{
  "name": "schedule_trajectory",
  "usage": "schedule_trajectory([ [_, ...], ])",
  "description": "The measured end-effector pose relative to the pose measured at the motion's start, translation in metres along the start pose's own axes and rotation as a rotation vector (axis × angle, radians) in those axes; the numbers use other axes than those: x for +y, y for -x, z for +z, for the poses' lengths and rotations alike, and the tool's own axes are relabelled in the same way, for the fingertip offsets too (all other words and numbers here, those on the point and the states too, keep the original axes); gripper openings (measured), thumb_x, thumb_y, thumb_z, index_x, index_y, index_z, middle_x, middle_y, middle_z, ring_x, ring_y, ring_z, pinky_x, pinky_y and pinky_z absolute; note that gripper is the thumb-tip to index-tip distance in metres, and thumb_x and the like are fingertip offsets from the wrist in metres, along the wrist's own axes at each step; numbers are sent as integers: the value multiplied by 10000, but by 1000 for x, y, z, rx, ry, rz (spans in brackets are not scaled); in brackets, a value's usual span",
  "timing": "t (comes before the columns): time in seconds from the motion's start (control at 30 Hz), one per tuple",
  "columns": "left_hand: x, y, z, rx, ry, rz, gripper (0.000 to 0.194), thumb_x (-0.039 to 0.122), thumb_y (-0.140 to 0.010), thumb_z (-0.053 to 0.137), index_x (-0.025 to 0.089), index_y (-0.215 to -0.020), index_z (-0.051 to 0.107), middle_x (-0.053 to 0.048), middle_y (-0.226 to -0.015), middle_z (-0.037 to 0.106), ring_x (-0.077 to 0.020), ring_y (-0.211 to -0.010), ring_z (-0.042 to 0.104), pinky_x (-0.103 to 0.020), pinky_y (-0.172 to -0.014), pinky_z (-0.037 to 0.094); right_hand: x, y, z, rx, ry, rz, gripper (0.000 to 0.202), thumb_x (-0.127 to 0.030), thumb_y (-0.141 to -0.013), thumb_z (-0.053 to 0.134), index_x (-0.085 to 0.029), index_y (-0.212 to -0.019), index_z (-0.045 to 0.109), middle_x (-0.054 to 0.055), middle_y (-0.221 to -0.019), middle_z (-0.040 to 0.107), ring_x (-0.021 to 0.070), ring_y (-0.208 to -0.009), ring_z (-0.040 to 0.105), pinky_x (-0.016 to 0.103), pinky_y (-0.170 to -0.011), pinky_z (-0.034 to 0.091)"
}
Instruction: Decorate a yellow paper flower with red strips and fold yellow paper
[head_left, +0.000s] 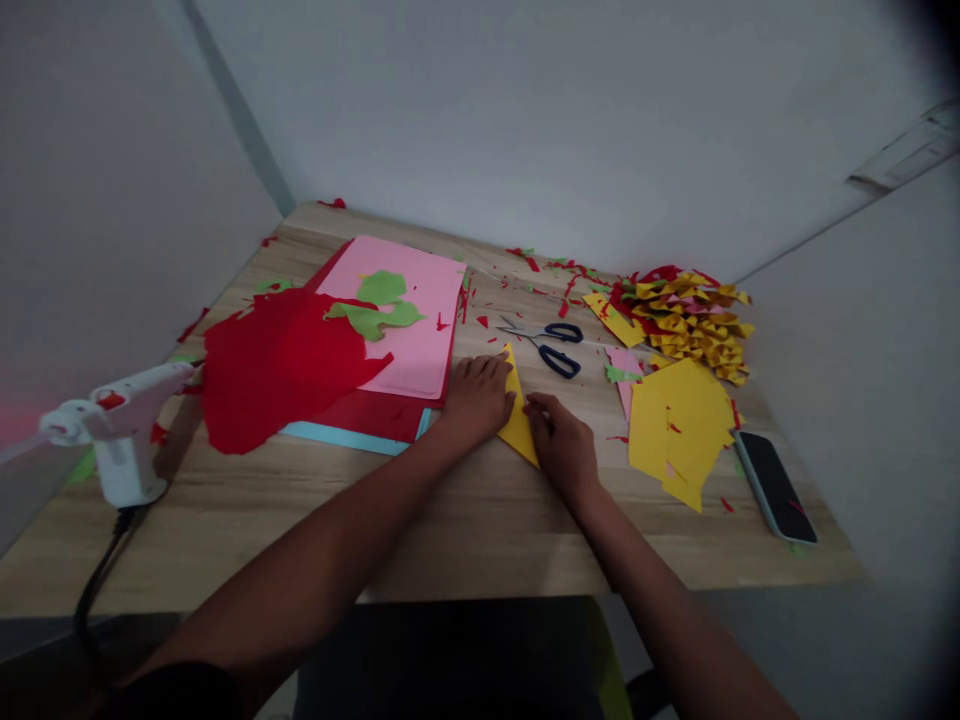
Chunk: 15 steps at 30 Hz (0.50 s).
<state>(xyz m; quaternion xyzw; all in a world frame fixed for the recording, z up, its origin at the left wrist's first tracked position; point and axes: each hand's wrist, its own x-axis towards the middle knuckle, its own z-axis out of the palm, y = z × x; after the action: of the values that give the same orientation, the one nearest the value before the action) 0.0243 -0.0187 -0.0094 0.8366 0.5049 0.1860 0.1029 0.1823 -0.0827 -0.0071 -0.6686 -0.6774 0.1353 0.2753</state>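
A folded piece of yellow paper (519, 428) lies on the table between my hands, narrowing to a point at its far end. My left hand (480, 393) rests flat over the paper's left side, fingers stretched forward. At the right edge, my right hand (564, 440) has its fingers curled in, with thumb and forefinger at the paper's border. Just beyond the hands lie opened scissors (541, 340) with dark blue handles. Several cut yellow sheets (679, 420) are spread to the right of my right hand.
Left of my hands are stacked pink paper (397, 265), red paper (277, 360) and green scraps (382, 288). A white glue gun (127, 440) with a cord stands at the left edge. Folded yellow pieces (694, 320) are heaped back right; a phone (776, 487) lies front right.
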Motion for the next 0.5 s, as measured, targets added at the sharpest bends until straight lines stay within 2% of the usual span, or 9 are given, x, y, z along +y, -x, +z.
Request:
schedule_trajectory([
  [0.17,0,-1,2,-1,13,-13,388,276,-917,505,172,-1287,558,-76,-1482,542,-279,-1319,476,-473,-1105,344,7,39,-11,11,-6,-27,249,-347,-972,495,-272,-1097,697,35,-1017,783,215,-853,753,354,-788,599],
  [0.3,0,-1,1,-14,32,-19,387,283,-912,517,186,-1285,555,-74,-1496,529,-279,-1336,464,-477,-1119,335,17,66,-16,18,22,-184,274,-266,-986,471,-284,-1161,681,38,-1086,771,211,-917,753,365,-804,616],
  [0.5,2,-4,-3,-47,57,-42,365,267,-898,537,192,-1254,569,-80,-1480,540,-299,-1346,461,-512,-1123,335,22,78,-26,21,8,-356,313,-151,-941,515,-275,-1202,635,42,-989,761,212,-861,718,366,-727,602],
])
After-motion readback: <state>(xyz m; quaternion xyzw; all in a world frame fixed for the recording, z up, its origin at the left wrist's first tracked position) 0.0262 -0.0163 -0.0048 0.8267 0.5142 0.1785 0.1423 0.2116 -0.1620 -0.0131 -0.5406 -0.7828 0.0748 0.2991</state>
